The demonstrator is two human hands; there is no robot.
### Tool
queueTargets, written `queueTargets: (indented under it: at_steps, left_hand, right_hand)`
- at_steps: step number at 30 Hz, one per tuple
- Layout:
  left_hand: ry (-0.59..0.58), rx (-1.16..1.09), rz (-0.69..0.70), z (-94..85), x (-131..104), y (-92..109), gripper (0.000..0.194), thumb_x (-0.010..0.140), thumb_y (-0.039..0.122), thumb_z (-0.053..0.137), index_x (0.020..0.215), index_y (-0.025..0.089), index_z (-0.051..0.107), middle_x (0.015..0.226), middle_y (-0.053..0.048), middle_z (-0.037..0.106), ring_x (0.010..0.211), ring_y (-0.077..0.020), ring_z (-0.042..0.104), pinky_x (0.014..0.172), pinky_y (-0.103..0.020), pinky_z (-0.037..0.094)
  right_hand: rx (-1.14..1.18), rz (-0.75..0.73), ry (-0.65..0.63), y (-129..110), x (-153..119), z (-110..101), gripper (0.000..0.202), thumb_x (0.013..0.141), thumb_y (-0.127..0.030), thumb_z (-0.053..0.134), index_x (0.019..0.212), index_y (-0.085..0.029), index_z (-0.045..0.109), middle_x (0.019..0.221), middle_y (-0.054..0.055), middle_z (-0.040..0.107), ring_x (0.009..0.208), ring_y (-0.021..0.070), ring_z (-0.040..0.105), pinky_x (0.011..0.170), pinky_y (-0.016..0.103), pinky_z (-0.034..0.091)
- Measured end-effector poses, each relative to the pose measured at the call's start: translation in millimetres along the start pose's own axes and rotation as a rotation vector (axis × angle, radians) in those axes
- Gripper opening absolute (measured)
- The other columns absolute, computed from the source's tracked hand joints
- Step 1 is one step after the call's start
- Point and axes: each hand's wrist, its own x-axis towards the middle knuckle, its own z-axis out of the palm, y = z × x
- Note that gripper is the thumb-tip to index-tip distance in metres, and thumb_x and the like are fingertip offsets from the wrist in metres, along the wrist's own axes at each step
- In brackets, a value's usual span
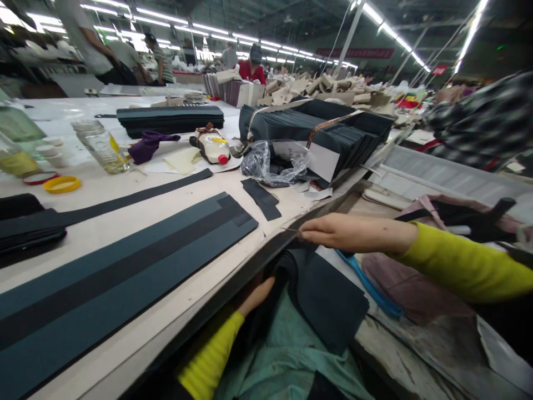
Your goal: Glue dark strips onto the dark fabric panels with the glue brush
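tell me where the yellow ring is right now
In the head view, the yellow ring lies on the table at the left, beside the red ring and near the glass jar.

Bright ceiling tubes, dim roof, glare overhead, stretched and blurred edges.

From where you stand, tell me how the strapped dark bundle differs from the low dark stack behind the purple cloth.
The strapped dark bundle is bulky; the low dark stack is slimmer. Straps cross the bundle, while none shows on the stack. The bundle has a white sheet at its near end; the stack shows none. Both are layered and rest on the table.
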Motion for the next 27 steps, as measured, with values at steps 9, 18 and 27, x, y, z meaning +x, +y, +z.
queueTargets:
  at_steps: [9, 18, 27]
  left_hand:
    - [-0.218, -0.056, -0.046, 17.0, -8, 30, 0.027, 0.081, 0.025, 0.044, 0.099, 0.016, 0.062, 0.101, -0.006, 0.064, 0.102, -0.0207, 0.056, 0.097, -0.034, 0.039]
    - [-0.291, 0.15, 0.084, 8.9, -19, 53, 0.05, 0.08, 0.02, 0.041, 0.129, 0.013, 0.037, 0.127, -0.008, 0.048, 0.117, -0.0181, 0.045, 0.102, -0.032, 0.032]
    - [-0.265, 0.383, 0.1, 9.3, -30, 60, 0.05, 0.083, 0.029, 0.04, 0.132, 0.02, 0.033, 0.123, -0.004, 0.053, 0.11, -0.0177, 0.051, 0.096, -0.03, 0.039]
  right_hand:
    - [0.517, 0.149, 0.056, 26, -77, 68, 0.045, 0.087, -0.046, 0.03, 0.111, -0.017, 0.055, 0.115, 0.006, 0.054, 0.107, 0.0195, 0.048, 0.092, 0.027, 0.037]
    - [0.796, 0.471, 0.335, 80, -120, 147, 0.046, 0.081, -0.046, 0.029, 0.11, -0.012, 0.043, 0.062, -0.002, 0.04, 0.051, 0.0099, 0.037, 0.047, 0.022, 0.031]
    - [0.952, 0.461, 0.487, 89, -137, 185, 0.053, 0.081, -0.047, 0.035, 0.119, -0.011, 0.04, 0.068, 0.0, 0.046, 0.049, 0.0071, 0.036, 0.045, 0.02, 0.027]
